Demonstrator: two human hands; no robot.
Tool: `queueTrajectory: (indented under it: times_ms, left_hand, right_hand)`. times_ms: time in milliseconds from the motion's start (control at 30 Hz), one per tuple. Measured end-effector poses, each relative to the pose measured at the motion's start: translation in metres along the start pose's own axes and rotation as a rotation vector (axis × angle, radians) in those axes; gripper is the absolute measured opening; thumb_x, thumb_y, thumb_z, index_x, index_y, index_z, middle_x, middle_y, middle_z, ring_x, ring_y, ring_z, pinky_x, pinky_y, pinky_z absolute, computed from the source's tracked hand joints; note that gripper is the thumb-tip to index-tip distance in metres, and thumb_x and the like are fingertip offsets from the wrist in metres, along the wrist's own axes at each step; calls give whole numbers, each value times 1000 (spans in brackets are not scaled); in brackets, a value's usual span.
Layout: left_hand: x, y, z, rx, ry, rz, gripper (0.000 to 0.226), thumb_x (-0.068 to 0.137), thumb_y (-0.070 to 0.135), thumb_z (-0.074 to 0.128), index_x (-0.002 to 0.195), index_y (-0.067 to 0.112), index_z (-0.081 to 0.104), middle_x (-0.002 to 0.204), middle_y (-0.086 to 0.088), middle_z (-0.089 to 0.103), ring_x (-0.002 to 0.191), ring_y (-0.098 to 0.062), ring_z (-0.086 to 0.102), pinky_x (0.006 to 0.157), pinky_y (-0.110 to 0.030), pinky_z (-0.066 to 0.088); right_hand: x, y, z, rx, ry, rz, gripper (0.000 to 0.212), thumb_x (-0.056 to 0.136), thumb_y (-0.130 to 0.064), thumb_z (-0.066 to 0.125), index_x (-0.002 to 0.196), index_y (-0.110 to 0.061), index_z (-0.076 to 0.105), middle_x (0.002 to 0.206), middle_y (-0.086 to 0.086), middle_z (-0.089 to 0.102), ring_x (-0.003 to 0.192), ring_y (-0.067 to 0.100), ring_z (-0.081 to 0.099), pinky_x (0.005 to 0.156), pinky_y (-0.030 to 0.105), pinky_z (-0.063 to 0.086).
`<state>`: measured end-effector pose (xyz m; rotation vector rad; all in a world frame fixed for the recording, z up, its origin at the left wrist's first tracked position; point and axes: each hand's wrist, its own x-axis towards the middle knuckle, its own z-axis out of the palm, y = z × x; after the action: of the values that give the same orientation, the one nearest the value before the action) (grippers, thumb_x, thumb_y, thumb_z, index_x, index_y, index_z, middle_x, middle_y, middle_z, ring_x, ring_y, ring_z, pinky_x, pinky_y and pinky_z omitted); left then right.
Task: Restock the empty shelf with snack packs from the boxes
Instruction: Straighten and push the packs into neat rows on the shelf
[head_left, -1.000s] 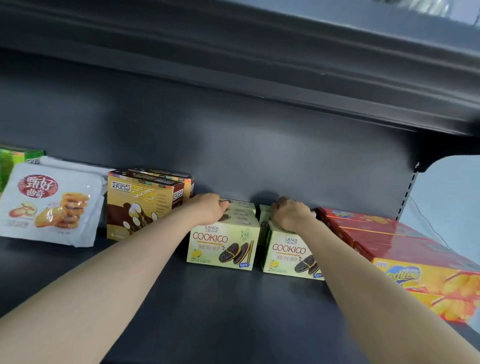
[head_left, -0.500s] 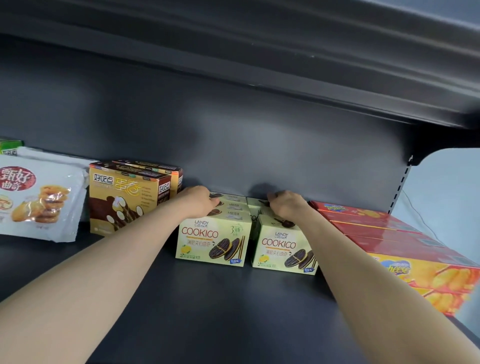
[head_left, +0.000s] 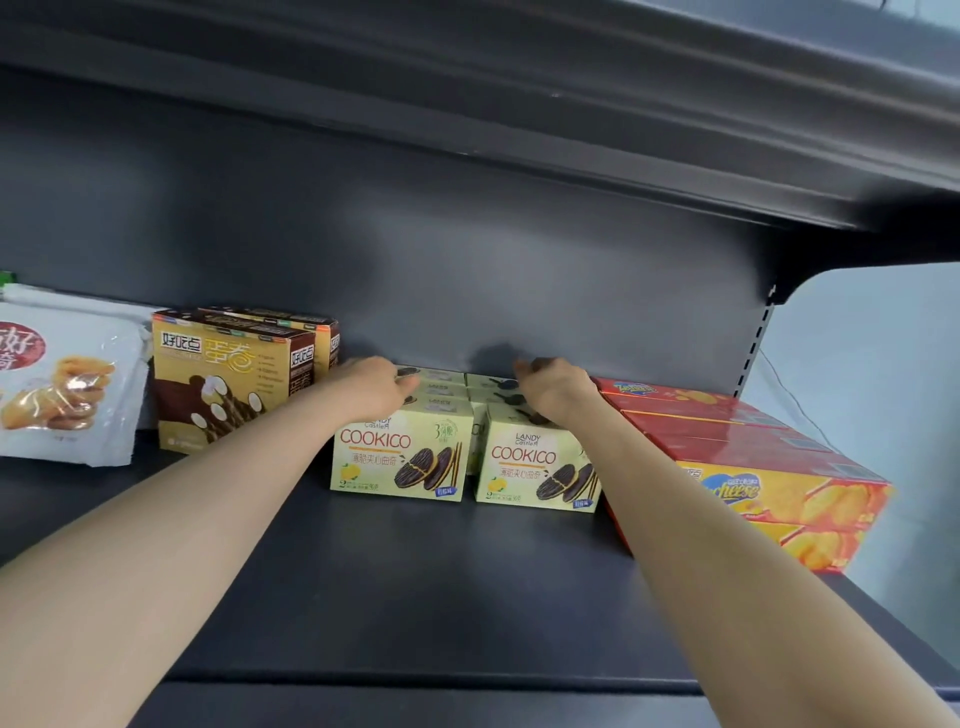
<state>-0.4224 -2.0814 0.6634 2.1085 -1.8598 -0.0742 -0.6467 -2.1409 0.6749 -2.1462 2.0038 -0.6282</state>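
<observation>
Two rows of pale yellow Cookico boxes stand side by side at the middle of the dark shelf (head_left: 415, 582). The left row (head_left: 400, 457) and the right row (head_left: 535, 473) each run several boxes deep toward the back panel. My left hand (head_left: 371, 387) lies on top of the left row near its rear boxes, fingers fairly straight. At the back of the right row, my right hand (head_left: 556, 389) rests with its fingers curled over a rear Cookico box. Both forearms reach in over the shelf front.
Brown and gold egg-roll boxes (head_left: 228, 379) stand left of the Cookico rows, and a white cookie bag (head_left: 62, 384) lies further left. Long red and orange cheese cracker boxes (head_left: 748, 467) lie along the right. An upper shelf (head_left: 571, 130) overhangs.
Both hands stay on the rear Cookico boxes. The view has shifted a little to the right, so the white bag sits nearer the left edge.
</observation>
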Motion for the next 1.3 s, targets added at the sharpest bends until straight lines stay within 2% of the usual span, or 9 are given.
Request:
queueTrajectory:
  times_ms: [233, 500, 567, 633, 733, 833, 1000, 1167, 1300]
  left_hand:
    - [-16, -1, -1, -14, 63, -7, 61, 103, 55, 28, 139, 12, 51, 128, -8, 60, 119, -27, 54, 93, -37, 44]
    - [-24, 1, 11, -36, 124, 28, 67, 101, 58, 22, 99, 10, 68, 72, -4, 59, 72, -21, 60, 66, -32, 43]
    - [-30, 0, 13, -24, 154, 51, 75, 98, 64, 14, 110, 12, 68, 88, -6, 67, 84, -23, 62, 76, -34, 48]
    - [-39, -1, 15, 122, 242, 158, 89, 88, 75, 7, 133, 19, 59, 128, -10, 61, 120, -30, 54, 102, -43, 43]
    - [-53, -1, 24, 374, 264, 430, 96, 81, 82, 36, 156, 24, 22, 163, -1, 20, 151, -26, 13, 122, -44, 9]
    - [-56, 0, 35, 480, 252, 478, 125, 65, 70, 74, 157, 26, 3, 164, 1, 14, 151, -25, 14, 122, -46, 13]
    - [-44, 4, 45, 515, 365, 462, 121, 56, 59, 86, 150, 31, 15, 153, 3, 35, 135, -24, 42, 111, -43, 35]
    - [-49, 7, 46, 508, 355, 451, 117, 58, 58, 86, 149, 30, 18, 152, 3, 35, 135, -24, 42, 112, -42, 34]
    - [-58, 11, 41, 504, 334, 438, 113, 62, 56, 85, 151, 30, 19, 154, 2, 34, 140, -25, 36, 117, -43, 27]
  right_hand:
    - [-31, 18, 8, -100, 84, 52, 64, 97, -61, 22, 127, -17, 59, 130, 15, 57, 124, 41, 48, 106, 52, 37]
    - [-45, 6, 14, 11, 184, -14, 57, 101, -52, 23, 131, -15, 53, 133, 17, 50, 127, 41, 41, 103, 54, 36]
    - [-47, 13, 21, -32, 253, -94, 57, 100, -51, 24, 127, -15, 58, 132, 18, 55, 129, 40, 42, 107, 53, 34]
    - [-63, 21, 28, -55, 316, -246, 64, 96, -60, 23, 131, -20, 58, 137, 14, 55, 136, 37, 37, 110, 53, 31]
    - [-87, 36, 34, -221, 356, -628, 75, 84, -76, 33, 141, -30, 47, 143, 2, 50, 138, 29, 39, 110, 53, 32]
    - [-87, 47, 34, -468, 309, -698, 98, 73, -71, 66, 153, -31, 25, 146, -1, 44, 139, 27, 37, 113, 54, 27]
    - [-72, 45, 47, -538, 378, -668, 110, 68, -69, 73, 153, -25, 18, 140, 4, 47, 128, 30, 47, 103, 53, 36]
    - [-68, 47, 55, -524, 457, -689, 105, 65, -67, 76, 150, -23, 32, 134, 5, 54, 120, 30, 53, 98, 51, 39]
    - [-76, 42, 45, -501, 363, -688, 99, 75, -64, 70, 153, -25, 24, 144, 1, 45, 130, 28, 45, 105, 48, 31]
